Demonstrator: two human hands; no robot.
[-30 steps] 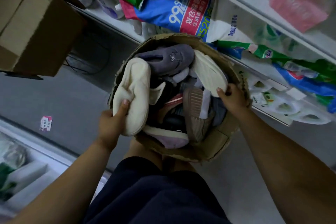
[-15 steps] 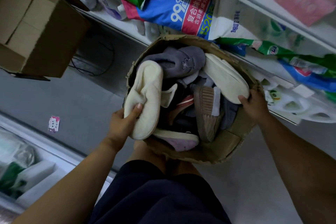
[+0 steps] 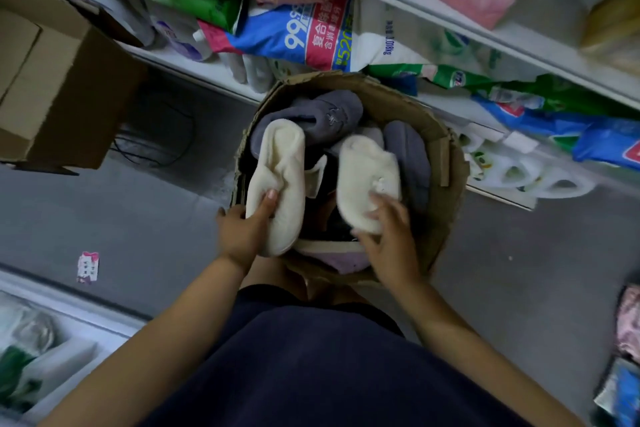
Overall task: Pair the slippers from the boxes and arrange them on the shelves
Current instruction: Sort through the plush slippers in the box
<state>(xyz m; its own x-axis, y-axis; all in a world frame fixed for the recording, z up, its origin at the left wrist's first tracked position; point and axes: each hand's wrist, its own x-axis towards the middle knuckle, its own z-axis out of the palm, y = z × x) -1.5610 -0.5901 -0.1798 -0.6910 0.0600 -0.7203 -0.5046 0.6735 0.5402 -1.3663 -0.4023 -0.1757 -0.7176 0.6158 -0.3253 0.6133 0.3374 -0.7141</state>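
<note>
Pairing has moved on a step. Half a second ago the right hand (image 3: 391,246) was out at the far rim of the worn, rounded cardboard box (image 3: 446,156), on a pale slipper lying sole up. Now that second cream slipper (image 3: 363,177) sits fluffy side up in the middle of the box, just beside the cream fleece slipper (image 3: 277,177) that the left hand (image 3: 242,229) has held all along.

Left fingers (image 3: 268,199) are clamped on the heel end of their slipper, thumb on top. Right fingers (image 3: 381,204) curl over the heel end of the other. The two slippers are near each other but not touching, both toes pointing away from the person, over the heap of mixed footwear. A grey plush slipper with a small embroidered mark (image 3: 325,118) lies behind them.

By colour and pile the two look like a match, so one pair seems ready to lift out. Shelving has not begun; the white shelf (image 3: 207,71) just past the box is crowded with detergent bags.
</note>
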